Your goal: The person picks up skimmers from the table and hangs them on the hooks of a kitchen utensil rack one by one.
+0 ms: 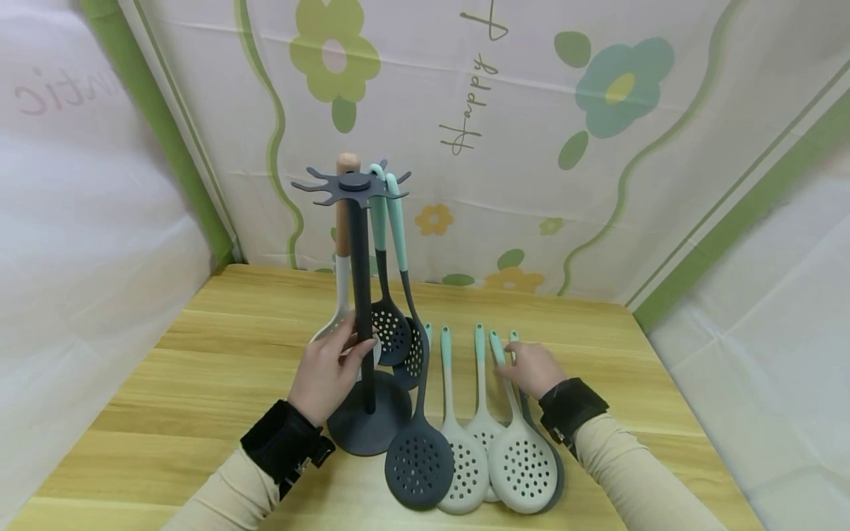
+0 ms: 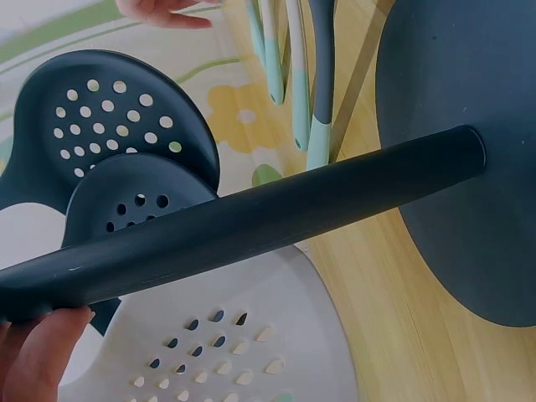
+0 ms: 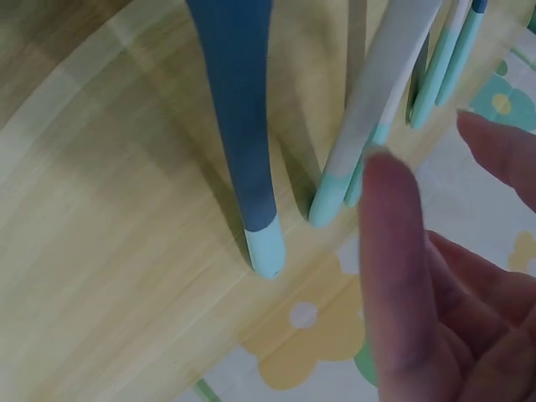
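A dark utensil stand [image 1: 355, 181] has a hooked top and a round base [image 1: 368, 435]. My left hand [image 1: 325, 372] grips its pole [image 2: 251, 218] low down, with the thumb [image 2: 54, 352] against it. Hanging from the hooks are a white skimmer [image 2: 251, 335] with a wooden handle and two dark skimmers [image 1: 392, 335] with mint handles. My right hand [image 1: 534, 369] is over the handle ends of several skimmers lying on the table, nearest a pale skimmer [image 1: 522, 472]. Its fingers are spread apart with nothing between them; whether a fingertip touches a handle I cannot tell.
Beside the stand's base lies a dark skimmer [image 1: 420, 464], partly over a pale one [image 1: 468, 476]. Another dark skimmer [image 1: 556, 483] shows from under the rightmost pale one. The wooden table [image 1: 166, 413] meets a flower-printed cloth [image 1: 491, 221] at the back.
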`<move>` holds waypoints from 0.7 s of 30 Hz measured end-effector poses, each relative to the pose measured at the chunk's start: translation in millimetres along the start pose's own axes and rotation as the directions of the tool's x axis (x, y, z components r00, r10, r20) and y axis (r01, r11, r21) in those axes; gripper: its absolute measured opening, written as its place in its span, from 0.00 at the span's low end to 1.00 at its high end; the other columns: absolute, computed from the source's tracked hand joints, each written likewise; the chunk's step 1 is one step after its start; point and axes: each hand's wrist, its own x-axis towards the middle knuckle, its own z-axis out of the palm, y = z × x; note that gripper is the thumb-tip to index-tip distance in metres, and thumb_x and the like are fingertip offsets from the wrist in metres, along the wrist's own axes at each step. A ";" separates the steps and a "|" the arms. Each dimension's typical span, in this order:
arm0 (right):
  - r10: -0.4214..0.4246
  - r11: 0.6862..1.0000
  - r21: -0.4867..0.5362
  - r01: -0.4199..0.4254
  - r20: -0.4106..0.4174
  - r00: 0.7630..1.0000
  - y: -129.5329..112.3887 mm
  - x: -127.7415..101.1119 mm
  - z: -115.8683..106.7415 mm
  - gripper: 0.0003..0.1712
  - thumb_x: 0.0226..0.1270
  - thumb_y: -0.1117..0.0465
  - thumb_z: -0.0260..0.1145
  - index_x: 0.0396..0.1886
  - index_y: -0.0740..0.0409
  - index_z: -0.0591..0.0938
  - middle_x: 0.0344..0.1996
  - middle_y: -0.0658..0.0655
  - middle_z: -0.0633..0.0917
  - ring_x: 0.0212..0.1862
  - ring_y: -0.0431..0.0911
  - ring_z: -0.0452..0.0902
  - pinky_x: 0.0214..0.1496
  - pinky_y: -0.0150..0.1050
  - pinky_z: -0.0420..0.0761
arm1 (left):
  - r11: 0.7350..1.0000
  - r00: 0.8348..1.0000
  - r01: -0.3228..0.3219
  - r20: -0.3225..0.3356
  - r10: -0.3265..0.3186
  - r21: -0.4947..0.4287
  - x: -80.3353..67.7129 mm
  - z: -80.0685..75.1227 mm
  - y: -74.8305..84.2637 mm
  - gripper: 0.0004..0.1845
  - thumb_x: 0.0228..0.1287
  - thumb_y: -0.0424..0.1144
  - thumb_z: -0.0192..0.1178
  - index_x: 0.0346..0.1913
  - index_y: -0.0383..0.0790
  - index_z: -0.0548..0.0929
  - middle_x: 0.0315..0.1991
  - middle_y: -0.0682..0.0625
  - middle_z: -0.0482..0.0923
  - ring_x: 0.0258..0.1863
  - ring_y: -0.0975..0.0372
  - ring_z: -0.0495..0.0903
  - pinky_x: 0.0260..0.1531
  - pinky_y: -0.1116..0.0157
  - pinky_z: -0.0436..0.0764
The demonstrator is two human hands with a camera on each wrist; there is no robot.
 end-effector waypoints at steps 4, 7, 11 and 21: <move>0.035 0.998 0.044 -0.037 0.043 0.998 1.2 -1.1 2.4 0.34 0.62 0.56 0.71 0.63 0.71 0.74 0.29 0.60 0.86 0.16 0.47 0.78 0.14 0.33 0.75 | 1.000 1.000 -0.002 -0.002 0.002 0.006 -0.2 0.1 -0.6 0.21 0.65 0.31 0.64 0.59 0.32 0.76 0.43 0.40 0.87 0.41 0.47 0.89 0.34 0.57 0.89; 0.039 0.998 0.051 -0.042 0.063 0.997 2.8 -1.2 3.9 0.35 0.61 0.57 0.72 0.63 0.72 0.74 0.36 0.66 0.86 0.17 0.51 0.80 0.13 0.33 0.77 | 1.000 1.000 -0.006 -0.006 0.006 0.006 -0.1 0.2 -0.9 0.20 0.65 0.31 0.64 0.59 0.32 0.76 0.43 0.40 0.87 0.41 0.47 0.89 0.34 0.57 0.89; 0.031 0.999 0.041 -0.034 0.076 0.997 4.7 0.1 6.3 0.33 0.60 0.57 0.72 0.60 0.72 0.76 0.34 0.66 0.86 0.15 0.50 0.80 0.12 0.34 0.78 | 1.000 1.000 -0.013 -0.012 0.013 0.008 -0.5 0.3 -1.3 0.21 0.65 0.30 0.64 0.59 0.32 0.76 0.42 0.40 0.87 0.40 0.46 0.89 0.34 0.57 0.89; 0.060 0.996 0.056 -0.067 0.122 0.991 8.7 2.4 13.2 0.14 0.58 0.58 0.74 0.30 0.61 0.78 0.13 0.54 0.78 0.12 0.46 0.77 0.11 0.31 0.76 | 1.000 1.000 -0.015 -0.011 0.015 0.018 -0.9 0.1 -1.0 0.20 0.64 0.30 0.65 0.59 0.32 0.76 0.42 0.39 0.86 0.41 0.45 0.88 0.35 0.56 0.89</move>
